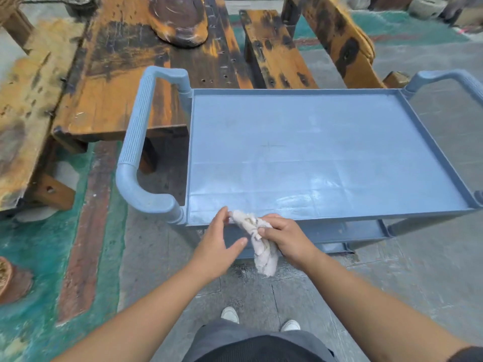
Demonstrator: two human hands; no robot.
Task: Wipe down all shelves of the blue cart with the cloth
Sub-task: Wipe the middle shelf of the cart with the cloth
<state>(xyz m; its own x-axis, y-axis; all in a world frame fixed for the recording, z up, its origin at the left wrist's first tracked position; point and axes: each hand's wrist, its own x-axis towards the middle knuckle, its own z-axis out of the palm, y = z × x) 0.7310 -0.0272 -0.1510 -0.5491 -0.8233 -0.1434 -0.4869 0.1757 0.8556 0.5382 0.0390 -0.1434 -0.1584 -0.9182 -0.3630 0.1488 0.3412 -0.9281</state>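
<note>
Standing over the blue cart (pixel 313 152), which fills the centre and right of the frame. Top shelf (pixel 300 131) pale and streaky, raised rim all round, whitish smears toward its near right corner. Looped handle (pixel 136 142) at the left end, a second one at the upper right. Lower shelf (pixel 347 231) shows only as a strip under the near rim.

Worn wooden benches (pixel 109 74), orange and black-stained, across the upper left and top; one touches or nearly touches the cart's far edge, I cannot tell which. Floor (pixel 392 270) grey concrete, with green paint at the left.

Both forearms reach in from the bottom of the frame. Right hand (pixel 285 239), lower centre: grip clamped on the cloth (pixel 258 241), fingers curled round its middle. Cloth is off-white and crumpled, at the cart's near rim; one end sticks up left, the other hangs below the fist. Left hand (pixel 217 246) just beside it, fingers spread and relaxed; fingertips near the cloth's upper end, contact unclear.

White shoes (pixel 230 314) at the bottom centre.
</note>
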